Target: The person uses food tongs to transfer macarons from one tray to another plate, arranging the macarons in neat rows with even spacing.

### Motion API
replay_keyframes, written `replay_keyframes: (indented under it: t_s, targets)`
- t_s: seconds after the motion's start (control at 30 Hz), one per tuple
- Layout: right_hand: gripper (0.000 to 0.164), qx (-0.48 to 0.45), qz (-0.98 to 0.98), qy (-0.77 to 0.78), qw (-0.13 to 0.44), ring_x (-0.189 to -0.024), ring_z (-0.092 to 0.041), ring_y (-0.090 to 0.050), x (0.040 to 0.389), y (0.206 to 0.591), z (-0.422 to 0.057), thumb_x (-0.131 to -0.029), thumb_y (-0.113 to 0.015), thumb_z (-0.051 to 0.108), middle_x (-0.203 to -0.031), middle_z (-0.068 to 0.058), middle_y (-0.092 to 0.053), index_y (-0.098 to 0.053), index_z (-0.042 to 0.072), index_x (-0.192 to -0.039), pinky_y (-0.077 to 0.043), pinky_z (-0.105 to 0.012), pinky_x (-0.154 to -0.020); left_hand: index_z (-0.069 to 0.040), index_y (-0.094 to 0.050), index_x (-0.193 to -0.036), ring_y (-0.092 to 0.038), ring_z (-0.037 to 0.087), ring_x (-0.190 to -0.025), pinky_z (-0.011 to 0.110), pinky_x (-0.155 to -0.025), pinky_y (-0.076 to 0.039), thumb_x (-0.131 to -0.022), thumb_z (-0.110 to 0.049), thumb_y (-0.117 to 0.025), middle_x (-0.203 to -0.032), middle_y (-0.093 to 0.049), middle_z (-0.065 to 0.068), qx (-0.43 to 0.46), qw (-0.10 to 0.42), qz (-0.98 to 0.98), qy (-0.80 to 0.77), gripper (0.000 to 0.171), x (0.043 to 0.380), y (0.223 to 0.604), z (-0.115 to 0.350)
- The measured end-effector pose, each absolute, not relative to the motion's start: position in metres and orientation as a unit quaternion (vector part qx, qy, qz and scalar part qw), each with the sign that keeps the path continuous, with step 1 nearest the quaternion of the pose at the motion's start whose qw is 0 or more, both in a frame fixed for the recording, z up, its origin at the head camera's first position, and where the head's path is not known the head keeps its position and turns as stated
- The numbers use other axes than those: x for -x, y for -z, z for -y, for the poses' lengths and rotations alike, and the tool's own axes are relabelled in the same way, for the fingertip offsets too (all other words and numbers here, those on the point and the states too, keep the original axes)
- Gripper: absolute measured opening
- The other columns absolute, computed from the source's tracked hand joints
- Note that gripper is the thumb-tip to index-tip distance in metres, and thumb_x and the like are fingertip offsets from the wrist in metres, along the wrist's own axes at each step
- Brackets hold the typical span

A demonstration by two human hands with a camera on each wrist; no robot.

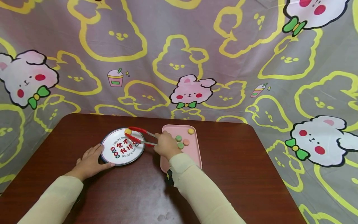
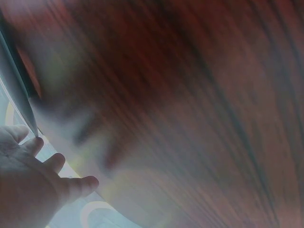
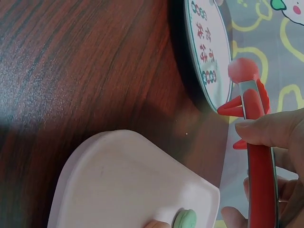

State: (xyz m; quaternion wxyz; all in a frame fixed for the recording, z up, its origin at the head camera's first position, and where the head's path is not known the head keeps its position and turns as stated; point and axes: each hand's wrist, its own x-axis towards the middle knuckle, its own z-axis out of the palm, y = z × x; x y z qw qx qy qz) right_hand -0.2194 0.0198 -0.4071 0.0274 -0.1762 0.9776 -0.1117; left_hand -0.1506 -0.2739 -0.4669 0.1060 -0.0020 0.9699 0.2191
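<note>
My right hand (image 1: pixel 167 145) grips a pair of red and silver tongs (image 1: pixel 151 134), reaching left across the tray. Between the red tips of the tongs is a yellow macaron (image 1: pixel 128 132), over the far part of a white plate (image 1: pixel 115 141) with red characters and a dark rim. At the plate's near left edge, my left hand (image 1: pixel 90 161) rests with spread fingers and thumb touching the rim. Under my right hand lies a pink tray (image 1: pixel 193 157); it bears two green macarons (image 1: pixel 178 138), a pinkish-orange macaron (image 1: pixel 185 142) and another yellow macaron (image 1: pixel 190 131).
A dark brown wooden table (image 1: pixel 237 174) bears everything. Behind it hangs a patterned cloth (image 1: pixel 151 62) with yellow outlines and white bunny faces. A small black object (image 1: pixel 169 177) shows beside the right sleeve, near the tray's front left corner.
</note>
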Motion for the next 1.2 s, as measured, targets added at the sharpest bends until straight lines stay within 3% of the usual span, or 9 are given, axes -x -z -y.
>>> replay_keyframes:
  t_s: [0.8, 1.2]
  targets:
    - [0.041, 0.15, -0.982, 0.1, 0.049, -0.094, -0.024, -0.057, 0.216, 0.408, -0.006, -0.08, -0.068, 0.021, -0.103, -0.007, -0.058, -0.064, 0.018, -0.121, -0.049, -0.042, -0.059, 0.01, -0.023, -0.146, -0.011, 0.061, -0.13, 0.082, -0.093, -0.014, -0.071, -0.071, -0.067, -0.148, -0.016, 0.038, 0.013, 0.115, -0.969, -0.219, 0.119, 0.148, 0.462, 0.272]
    - [0.036, 0.156, -0.982, 0.095, 0.042, -0.093, -0.026, -0.058, 0.215, 0.413, -0.007, -0.081, -0.069, 0.022, -0.103, -0.009, -0.06, -0.066, 0.015, -0.116, -0.049, -0.042, -0.065, 0.011, -0.023, -0.146, -0.011, 0.06, -0.13, 0.082, -0.093, -0.014, -0.072, -0.071, -0.067, -0.147, -0.016, 0.038, 0.009, 0.113, -0.97, -0.217, 0.119, 0.149, 0.461, 0.272]
